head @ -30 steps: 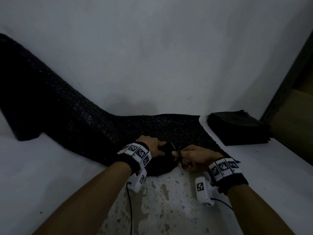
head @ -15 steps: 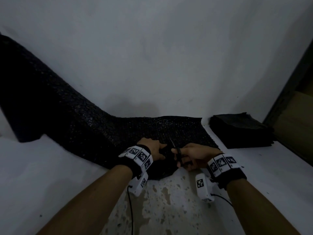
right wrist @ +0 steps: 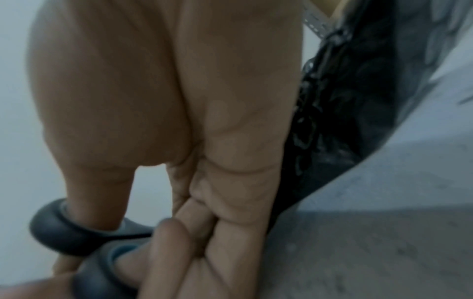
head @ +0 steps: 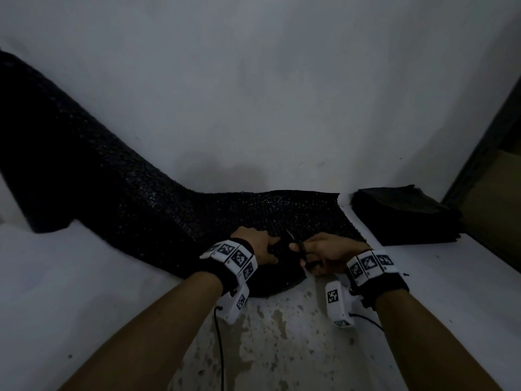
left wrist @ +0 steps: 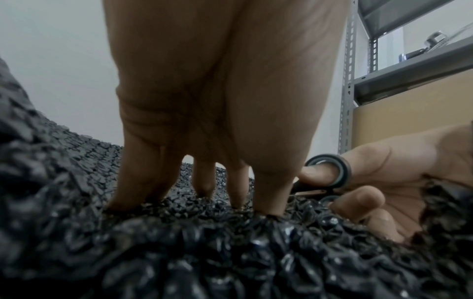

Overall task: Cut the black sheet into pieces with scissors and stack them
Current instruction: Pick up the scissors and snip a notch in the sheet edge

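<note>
Black sheet (head: 146, 210): draped across white table (head: 84, 277), near end under hands.
Left hand (head: 260, 246): fingers straight, pressed on sheet.
Right hand (head: 327, 253): thumb, fingers through scissors (head: 300, 248) loops.
Cut stack (head: 400, 215): far right.

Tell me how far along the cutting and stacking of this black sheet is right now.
Partly done. A stack of black pieces already sits at the right on the table. A cut is under way: the right hand works the scissors at the near edge of the black sheet, and the left hand presses it flat. A long run of uncut sheet trails off left.
</note>
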### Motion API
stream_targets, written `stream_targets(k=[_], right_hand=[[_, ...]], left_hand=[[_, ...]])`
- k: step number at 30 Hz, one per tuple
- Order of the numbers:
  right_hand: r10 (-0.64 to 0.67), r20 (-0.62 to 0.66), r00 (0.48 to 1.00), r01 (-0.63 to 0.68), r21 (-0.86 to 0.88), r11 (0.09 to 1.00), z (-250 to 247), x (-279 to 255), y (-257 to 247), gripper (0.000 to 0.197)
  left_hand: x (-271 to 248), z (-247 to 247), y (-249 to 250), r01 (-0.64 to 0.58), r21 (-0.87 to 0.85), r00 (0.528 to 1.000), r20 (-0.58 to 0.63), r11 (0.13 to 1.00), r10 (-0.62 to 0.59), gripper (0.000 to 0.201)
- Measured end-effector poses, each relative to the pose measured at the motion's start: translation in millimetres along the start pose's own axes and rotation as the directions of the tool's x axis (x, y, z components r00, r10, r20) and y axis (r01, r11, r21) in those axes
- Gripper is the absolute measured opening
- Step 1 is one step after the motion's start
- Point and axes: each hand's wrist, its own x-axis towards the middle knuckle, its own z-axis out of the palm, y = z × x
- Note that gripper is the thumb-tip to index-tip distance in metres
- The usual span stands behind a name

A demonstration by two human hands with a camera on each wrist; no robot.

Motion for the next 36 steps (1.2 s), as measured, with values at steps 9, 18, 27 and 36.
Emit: stream_targets(k=[9,18,27,36], right_hand=[[0.054,-0.022,0.998,-0.053,0.044,0.998,0.3,4.2,4.9,0.032],[0.088,0.085,0.992,-0.089,0.003,0.996,-3.3,-1.4,-6.9,0.041],[0.072,0.106,0.992,-0.069,-0.033,0.997,-4.5,12.8,-21.9,0.042],[0.041,0.086,0.995,-0.042,0.009,0.999,-2.5,27.5,-24.6,0.045]], left_hand=[[18.9,-40.8,-9.2,0.147,-0.289,0.985,-0.047,0.946,-0.168,0.06],[30.7,-19.4,-20.2,0.082,-0.188,0.996,0.043,0.979,-0.075,0.079],[39.4,-15.2,-23.0,0.076,-0.158,0.996,0.057,0.984,-0.068,0.078],[44.2,-12.9,-24.9,0.066,-0.14,0.997,0.054,0.988,-0.059,0.076]])
